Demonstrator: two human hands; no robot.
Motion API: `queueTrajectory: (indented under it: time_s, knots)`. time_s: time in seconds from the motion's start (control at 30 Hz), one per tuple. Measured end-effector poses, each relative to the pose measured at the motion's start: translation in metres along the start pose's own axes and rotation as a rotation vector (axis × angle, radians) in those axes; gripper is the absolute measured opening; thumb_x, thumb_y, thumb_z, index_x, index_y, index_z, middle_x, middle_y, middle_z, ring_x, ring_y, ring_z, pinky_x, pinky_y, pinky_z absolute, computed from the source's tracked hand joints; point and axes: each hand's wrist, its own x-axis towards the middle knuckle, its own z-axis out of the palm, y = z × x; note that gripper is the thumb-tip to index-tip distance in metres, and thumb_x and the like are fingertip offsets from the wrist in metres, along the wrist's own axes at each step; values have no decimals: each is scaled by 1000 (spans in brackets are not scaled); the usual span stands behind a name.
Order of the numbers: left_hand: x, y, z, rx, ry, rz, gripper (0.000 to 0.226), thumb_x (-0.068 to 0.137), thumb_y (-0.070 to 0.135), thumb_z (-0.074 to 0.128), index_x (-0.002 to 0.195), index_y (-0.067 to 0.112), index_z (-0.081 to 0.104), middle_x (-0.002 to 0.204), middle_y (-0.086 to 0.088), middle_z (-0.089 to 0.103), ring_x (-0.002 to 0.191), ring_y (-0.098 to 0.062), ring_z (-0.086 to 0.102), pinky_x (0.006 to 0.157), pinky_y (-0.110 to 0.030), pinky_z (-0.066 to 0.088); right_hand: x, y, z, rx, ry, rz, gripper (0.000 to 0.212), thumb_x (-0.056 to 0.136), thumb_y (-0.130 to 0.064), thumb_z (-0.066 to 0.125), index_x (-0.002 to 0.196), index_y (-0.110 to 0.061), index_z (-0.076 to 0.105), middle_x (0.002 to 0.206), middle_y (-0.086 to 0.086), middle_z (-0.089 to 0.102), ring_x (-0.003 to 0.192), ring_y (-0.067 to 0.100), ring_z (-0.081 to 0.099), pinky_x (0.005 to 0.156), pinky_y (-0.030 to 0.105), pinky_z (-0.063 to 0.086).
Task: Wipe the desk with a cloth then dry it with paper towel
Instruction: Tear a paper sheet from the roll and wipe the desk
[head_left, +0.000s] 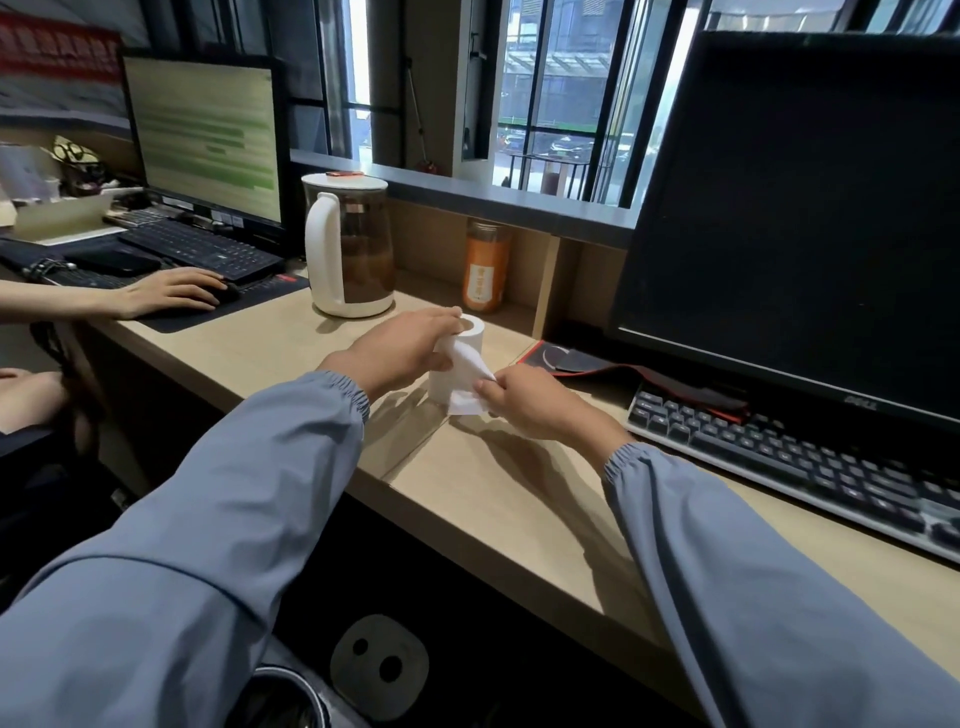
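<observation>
A white paper towel roll (470, 332) stands upright on the light wooden desk (493, 499), near its middle. My left hand (400, 348) grips the roll from the left side and top. My right hand (535, 402) pinches the loose end of the sheet (467, 371), which is drawn out from the roll toward me. Both arms wear blue-grey sleeves. No cloth is visible.
A white kettle (348, 244) and an orange jar (487, 270) stand behind the roll. A black keyboard (795, 457), a red-edged mat (587, 364) and a dark monitor (800, 218) are on the right. At the left, another person's hand (166, 293) rests on a mouse by a second keyboard and monitor.
</observation>
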Motion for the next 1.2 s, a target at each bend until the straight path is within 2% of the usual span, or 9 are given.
queueTrajectory:
  time_s: [0.17, 0.33, 0.5, 0.67, 0.77, 0.87, 0.97, 1.07, 1.2]
  knots:
    - [3, -3, 3, -3, -24, -43, 56, 95, 8, 71, 149, 17, 55, 165, 3, 39, 141, -29, 49, 113, -42, 40, -24, 28, -27, 67, 90, 54, 47, 104, -43, 43, 78, -13, 69, 68, 1, 62, 63, 17, 57, 55, 32, 37]
    - [4, -1, 7, 87, 27, -124, 59, 96, 14, 71, 151, 22, 52, 163, 1, 42, 139, -31, 51, 106, -50, 51, -37, 40, -29, 74, 223, 48, 5, 100, -31, 47, 104, -29, 46, 87, -4, 60, 72, 15, 61, 50, 28, 38]
    - [5, 12, 18, 260, 97, -175, 58, 97, 23, 68, 152, 21, 47, 150, -6, 49, 131, -31, 52, 97, -53, 50, -35, 38, -25, -142, 446, -66, 20, 98, -14, 56, 114, -24, 50, 97, 2, 58, 77, 21, 58, 61, 37, 53]
    - [-12, 22, 21, 117, 230, -185, 66, 93, 21, 75, 151, 22, 43, 160, -8, 36, 140, -33, 42, 104, -57, 45, -42, 30, 1, -217, 332, -251, 21, 90, -7, 63, 107, -20, 59, 108, 3, 56, 96, 25, 53, 74, 39, 50]
    - [-39, 28, 32, 24, 408, -173, 44, 96, 22, 70, 137, 18, 53, 141, -8, 49, 125, -28, 52, 95, -44, 48, -44, 20, 12, -197, 376, -236, 20, 92, -6, 59, 106, -20, 58, 106, 4, 58, 93, 25, 55, 72, 40, 51]
    - [-65, 26, 47, -151, 357, -225, 26, 100, 24, 63, 125, 19, 61, 124, -4, 57, 112, -23, 57, 93, -41, 51, -41, 4, 16, -108, 439, -189, 17, 94, -6, 61, 106, -19, 58, 105, 3, 59, 91, 22, 55, 74, 37, 52]
    - [-81, 21, 61, -281, 296, -205, 17, 98, 22, 60, 115, 22, 64, 108, 2, 61, 100, -20, 60, 90, -46, 53, -47, -8, 21, -103, 234, -195, 11, 95, -23, 59, 105, -18, 61, 103, 3, 63, 91, 22, 58, 75, 37, 51]
    - [-85, 15, 71, -344, 278, -219, 14, 95, 17, 59, 106, 24, 64, 101, 5, 62, 94, -16, 60, 87, -42, 53, -62, -8, 34, -167, 55, -256, 29, 98, -35, 47, 113, -16, 62, 118, 5, 63, 103, 23, 57, 87, 43, 51]
    - [-78, 11, 77, -409, 269, -206, 16, 94, 15, 58, 100, 27, 65, 100, 7, 64, 93, -12, 60, 85, -32, 50, -64, 6, 38, -169, -229, -282, 55, 107, -49, 23, 157, -26, 28, 165, -4, 22, 151, 14, 11, 120, 28, 12]
